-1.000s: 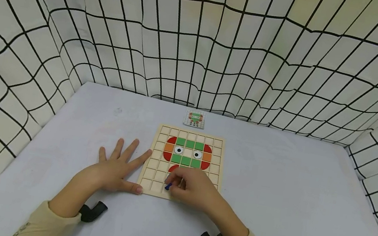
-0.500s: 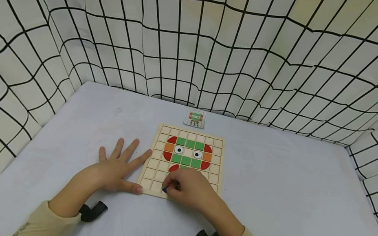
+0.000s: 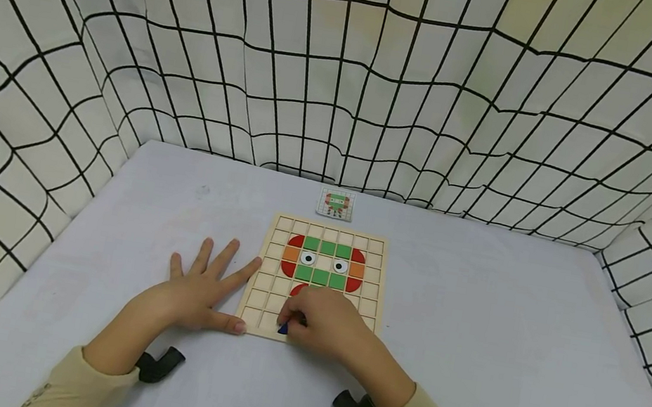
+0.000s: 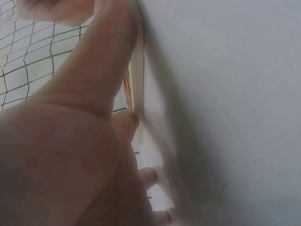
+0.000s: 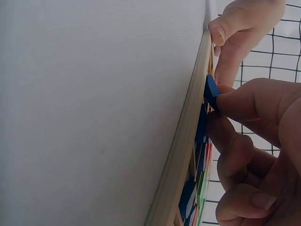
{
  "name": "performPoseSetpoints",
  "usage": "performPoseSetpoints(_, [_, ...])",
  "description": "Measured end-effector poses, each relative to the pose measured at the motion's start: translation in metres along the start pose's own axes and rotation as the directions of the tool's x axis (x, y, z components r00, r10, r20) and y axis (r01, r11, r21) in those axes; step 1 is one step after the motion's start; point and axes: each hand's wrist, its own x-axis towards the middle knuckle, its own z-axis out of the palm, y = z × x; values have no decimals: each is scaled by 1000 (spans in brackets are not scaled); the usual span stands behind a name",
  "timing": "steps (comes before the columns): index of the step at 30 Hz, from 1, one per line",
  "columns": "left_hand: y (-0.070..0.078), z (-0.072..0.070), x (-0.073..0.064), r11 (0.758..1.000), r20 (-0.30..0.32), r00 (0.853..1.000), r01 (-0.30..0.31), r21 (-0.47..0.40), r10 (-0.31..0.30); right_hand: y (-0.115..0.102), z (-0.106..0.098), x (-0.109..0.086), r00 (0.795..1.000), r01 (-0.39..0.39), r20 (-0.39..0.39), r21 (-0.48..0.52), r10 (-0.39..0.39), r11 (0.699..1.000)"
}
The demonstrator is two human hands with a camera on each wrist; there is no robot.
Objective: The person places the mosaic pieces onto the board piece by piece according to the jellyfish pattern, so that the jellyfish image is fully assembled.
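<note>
A wooden grid board [image 3: 257,299] lies on the table, with red, green and orange tiles and two eye tiles set in its squares. My left hand [image 3: 190,292] is spread flat beside it, thumb on the lower left corner and index fingertip at the left edge. Over the board's lower rows, my right hand [image 3: 326,324] pinches a small blue tile [image 5: 212,92] between thumb and fingers, right at the board's surface near the front edge. Other blue tiles [image 5: 201,125] sit on the board beneath that hand in the right wrist view; in the head view the hand hides them.
Behind the board lies a small picture card [image 3: 336,204] showing a similar coloured figure on a grid. Black netting [image 3: 339,77] over white sheeting rises around the back and sides of the white table [image 3: 485,328]. Black curved pieces [image 3: 161,365] are at both wrists.
My right hand has shifted slightly left and toward the board's front edge, carrying the blue tile to the bottom row. The left hand has stayed in place.
</note>
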Motion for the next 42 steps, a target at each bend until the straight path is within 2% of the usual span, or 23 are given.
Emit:
performPoseSetpoints(10, [3, -1, 1, 1000, -14, 1000, -7, 9, 7, 1, 2, 2, 1000, -5, -10, -45, 5, 999])
performPoseSetpoints(16, [1, 0, 2, 1000, -13, 1000, -9, 9, 9, 10, 0, -5, 996, -68, -52, 73, 72, 995])
performPoseSetpoints(21, [1, 1, 3, 1000, -7, 1000, 11, 6, -10, 26, -15, -19, 983, -125, -112, 173, 146, 977])
performPoseSetpoints(26, [1, 0, 3, 1000, -8, 1000, 30, 1, -30, 45, -36, -33, 963, -124, -199, 271, 182, 954])
performPoseSetpoints(30, [-1, 0, 1, 999, -7, 999, 36, -9, -36, 58, -51, -44, 944, -142, -246, 297, 219, 944])
performPoseSetpoints(37, [-12, -3, -3, 998, -32, 999, 10, -68, -12, 81, -65, -56, 902, -178, -347, 243, 257, 953])
performPoseSetpoints(40, [-19, -7, -6, 995, -71, 997, -15, -99, 8, 87, -66, -60, 883, -205, -385, 196, 268, 959])
performPoseSetpoints(42, [-22, -9, -8, 995, -126, 991, -44, -85, 33, 91, -64, -63, 869, -242, -413, 124, 271, 962])
